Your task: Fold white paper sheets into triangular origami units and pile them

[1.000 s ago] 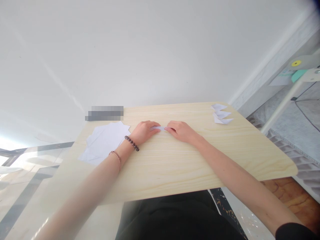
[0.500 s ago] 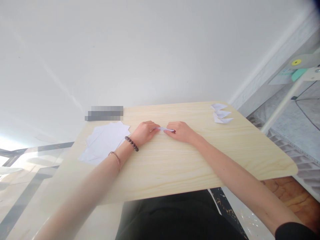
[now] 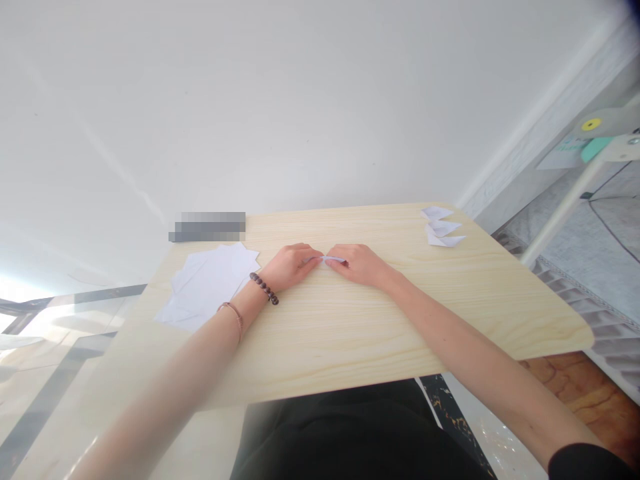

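Note:
A small folded strip of white paper (image 3: 325, 259) lies on the light wooden table (image 3: 350, 320), far of its middle. My left hand (image 3: 291, 265) pinches the strip's left end with closed fingers; two bracelets sit on that wrist. My right hand (image 3: 361, 263) pinches the right end, fingers curled and pressed on the paper. Most of the strip is hidden under the fingers of both hands.
A loose pile of white paper sheets (image 3: 207, 285) lies left of my left hand. Three folded white paper pieces (image 3: 443, 228) sit near the table's far right corner. A white wall rises behind the table; a white rail (image 3: 570, 200) stands to the right.
Both hands stay on the paper strip. My right fingers have slid slightly left along it, so less paper shows between the hands.

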A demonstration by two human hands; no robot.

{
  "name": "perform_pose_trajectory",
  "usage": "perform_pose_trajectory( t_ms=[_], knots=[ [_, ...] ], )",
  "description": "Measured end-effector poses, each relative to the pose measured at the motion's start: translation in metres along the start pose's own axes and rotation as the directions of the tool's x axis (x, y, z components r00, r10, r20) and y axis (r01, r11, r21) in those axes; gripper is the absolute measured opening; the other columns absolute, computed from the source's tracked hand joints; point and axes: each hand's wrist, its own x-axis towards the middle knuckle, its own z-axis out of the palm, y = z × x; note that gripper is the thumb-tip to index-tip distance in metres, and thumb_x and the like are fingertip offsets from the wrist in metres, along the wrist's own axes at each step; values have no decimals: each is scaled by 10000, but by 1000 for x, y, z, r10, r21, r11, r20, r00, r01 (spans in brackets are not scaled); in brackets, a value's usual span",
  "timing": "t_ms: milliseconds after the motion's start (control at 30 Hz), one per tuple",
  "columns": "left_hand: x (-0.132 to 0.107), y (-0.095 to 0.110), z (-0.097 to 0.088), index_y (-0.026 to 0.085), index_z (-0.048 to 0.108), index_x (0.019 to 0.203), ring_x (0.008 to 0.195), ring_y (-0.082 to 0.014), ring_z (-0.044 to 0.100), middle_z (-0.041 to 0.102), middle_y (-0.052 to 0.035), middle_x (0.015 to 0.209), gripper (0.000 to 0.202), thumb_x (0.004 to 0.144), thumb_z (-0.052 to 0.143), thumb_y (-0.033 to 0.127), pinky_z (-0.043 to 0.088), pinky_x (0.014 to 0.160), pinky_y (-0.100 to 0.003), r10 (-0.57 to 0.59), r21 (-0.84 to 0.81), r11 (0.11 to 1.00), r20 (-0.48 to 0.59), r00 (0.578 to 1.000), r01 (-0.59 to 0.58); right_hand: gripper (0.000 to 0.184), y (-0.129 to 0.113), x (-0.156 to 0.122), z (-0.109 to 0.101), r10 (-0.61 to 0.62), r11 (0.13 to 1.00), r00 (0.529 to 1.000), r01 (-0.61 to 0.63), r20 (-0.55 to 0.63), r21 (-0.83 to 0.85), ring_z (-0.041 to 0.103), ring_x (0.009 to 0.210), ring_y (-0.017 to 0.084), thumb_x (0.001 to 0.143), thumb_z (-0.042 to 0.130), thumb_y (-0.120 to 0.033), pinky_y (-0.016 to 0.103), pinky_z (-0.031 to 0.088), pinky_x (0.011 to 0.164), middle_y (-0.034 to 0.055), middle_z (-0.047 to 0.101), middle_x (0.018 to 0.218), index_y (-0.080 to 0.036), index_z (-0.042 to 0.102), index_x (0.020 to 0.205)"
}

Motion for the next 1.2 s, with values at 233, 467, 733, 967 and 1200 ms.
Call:
perform_pose_trajectory(
  t_ms=[233,467,733,967,1200],
  knots=[
    [1,4,2,182,638,870,650,-115,540,603,-25,734,293,859,377,314,403,623,-222,-43,17,999,-13,999,44,245,1,1,3,-16,1000,1000,16,-6,12,456,622,109,859,356,-294,225,315,608,7,550,693,-182,541,743],
    [1,0,1,196,616,980,740,-125,574,639,-14,879,255,800,455,281,430,692,-227,-138,-9,990,-17,990,138,210,2,0,1,47,996,999,-46,-21,75,479,639,108,843,390,-297,215,322,607,5,572,714,-181,558,794],
    [2,4,-3,199,658,894,744,-131,587,654,-9,843,226,791,464,256,437,712,-231,-163,-34,986,-6,987,163,243,1,1,0,46,996,999,-45,-6,81,478,632,111,847,377,-306,218,318,607,10,572,696,-176,571,779],
    [1,3,-7,223,659,925,711,-135,602,676,-5,844,287,834,416,346,434,689,-231,-200,-14,980,-23,980,199,256,4,0,-3,100,985,995,-98,-5,144,471,605,103,843,385,-343,216,319,595,-1,578,691,-182,573,777],
    [-1,0,-7,235,655,925,575,-120,576,640,26,602,301,834,413,389,417,619,-217,-250,-7,968,-2,968,250,270,8,0,-2,75,987,997,-70,-24,147,476,624,104,850,378,-345,216,321,611,6,588,715,-177,580,789]
  ],
)
